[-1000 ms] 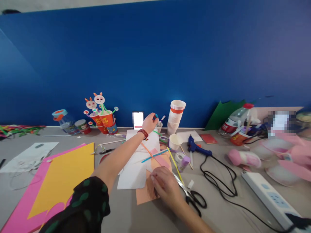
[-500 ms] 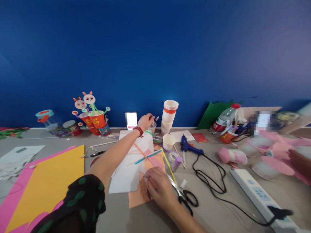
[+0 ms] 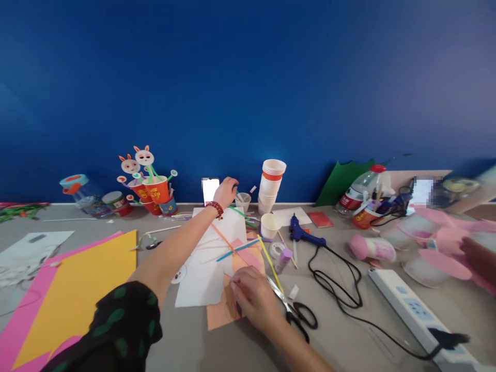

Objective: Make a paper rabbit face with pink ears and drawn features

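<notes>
My left hand (image 3: pixel 227 191) reaches to the back of the table, between the lit phone (image 3: pixel 210 192) and a small clear cup (image 3: pixel 243 201) with sticks in it. Its fingers are bent together, with a small dark bit by the fingertips that I cannot make out. Low over the orange paper (image 3: pixel 217 316), my right hand (image 3: pixel 258 297) has its fingers pinched; anything in them is hidden. White sheets (image 3: pixel 201 281) lie between my arms, crossed by orange and blue pipe cleaners (image 3: pixel 236 251). Black-handled scissors (image 3: pixel 292 310) rest beside my right hand.
A stack of paper cups (image 3: pixel 269 188) stands at the back. To the right are a blue glue gun (image 3: pixel 306 235), its cord, a purple glue stick (image 3: pixel 284 260) and a power strip (image 3: pixel 411 305). Another person's hand (image 3: pixel 478 261) touches a pink craft. Yellow card (image 3: pixel 89 289) lies left.
My left hand has drawn left from the small cup, closer to the phone, and the cup shows more fully. My right hand stays over the orange paper.
</notes>
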Demonstrator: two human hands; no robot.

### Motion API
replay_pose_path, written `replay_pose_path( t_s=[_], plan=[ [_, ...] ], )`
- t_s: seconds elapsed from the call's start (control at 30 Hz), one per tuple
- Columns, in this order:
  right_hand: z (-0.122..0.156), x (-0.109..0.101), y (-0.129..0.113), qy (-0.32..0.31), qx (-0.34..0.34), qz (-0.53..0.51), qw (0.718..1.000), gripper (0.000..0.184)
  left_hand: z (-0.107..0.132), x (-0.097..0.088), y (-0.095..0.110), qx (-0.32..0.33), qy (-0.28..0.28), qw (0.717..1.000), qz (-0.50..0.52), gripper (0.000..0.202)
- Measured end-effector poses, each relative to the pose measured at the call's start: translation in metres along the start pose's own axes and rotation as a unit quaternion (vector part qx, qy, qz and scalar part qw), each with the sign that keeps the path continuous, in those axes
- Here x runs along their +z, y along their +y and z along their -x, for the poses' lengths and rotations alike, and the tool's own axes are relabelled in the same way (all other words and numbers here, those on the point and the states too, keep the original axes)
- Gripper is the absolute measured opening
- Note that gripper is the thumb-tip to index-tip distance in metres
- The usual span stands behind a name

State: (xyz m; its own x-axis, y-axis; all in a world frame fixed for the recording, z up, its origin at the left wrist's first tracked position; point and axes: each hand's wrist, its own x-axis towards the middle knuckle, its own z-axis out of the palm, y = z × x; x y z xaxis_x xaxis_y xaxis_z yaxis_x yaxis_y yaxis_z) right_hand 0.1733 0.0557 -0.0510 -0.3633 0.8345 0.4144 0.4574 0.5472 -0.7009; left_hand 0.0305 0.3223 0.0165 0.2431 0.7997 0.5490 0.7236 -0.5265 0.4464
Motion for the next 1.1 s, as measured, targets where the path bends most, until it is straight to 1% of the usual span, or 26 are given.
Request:
replay_pose_path(
  t_s=[0.17,0.3,0.4,0.53,0.67,0.73,0.83,0.97,1.03,1.1],
  plan=[
    [0.0,0.0,0.0,-0.016,0.013,0.016,1.0,0.014,0.004,-0.007,0.001,0.027,-0.012,1.0,-0.01,0.026],
    [0.0,0.001,-0.001,-0.027,0.033,0.028,0.999,0.013,0.007,-0.017,-0.001,0.04,-0.023,0.999,-0.004,0.026],
    [-0.002,0.002,0.0,-0.033,0.035,0.034,0.998,0.014,0.017,-0.026,-0.005,0.041,-0.024,0.999,0.006,0.026],
    [-0.002,0.002,0.001,-0.042,0.042,0.034,0.998,0.014,0.046,-0.032,-0.014,0.035,-0.035,0.999,0.012,0.023],
    [-0.001,0.004,0.001,-0.05,0.056,0.04,0.996,0.016,0.08,-0.033,-0.021,0.034,-0.065,0.997,0.007,0.019],
    [-0.002,0.004,0.001,-0.056,0.06,0.044,0.996,0.016,0.096,-0.035,-0.02,0.039,-0.083,0.996,0.002,0.018],
    [-0.003,0.003,0.001,-0.063,0.064,0.056,0.994,0.016,0.119,-0.041,-0.013,0.061,-0.11,0.992,-0.005,0.017],
    [-0.003,0.002,0.001,-0.066,0.051,0.057,0.995,0.017,0.151,-0.061,-0.005,0.103,-0.144,0.984,-0.002,0.017],
    [-0.002,0.002,0.002,-0.067,0.042,0.055,0.995,0.017,0.164,-0.075,-0.006,0.1,-0.139,0.985,-0.003,0.021],
    [-0.002,0.002,0.003,-0.068,0.036,0.051,0.996,0.017,0.175,-0.091,-0.011,0.077,-0.118,0.99,-0.009,0.024]
  ],
)
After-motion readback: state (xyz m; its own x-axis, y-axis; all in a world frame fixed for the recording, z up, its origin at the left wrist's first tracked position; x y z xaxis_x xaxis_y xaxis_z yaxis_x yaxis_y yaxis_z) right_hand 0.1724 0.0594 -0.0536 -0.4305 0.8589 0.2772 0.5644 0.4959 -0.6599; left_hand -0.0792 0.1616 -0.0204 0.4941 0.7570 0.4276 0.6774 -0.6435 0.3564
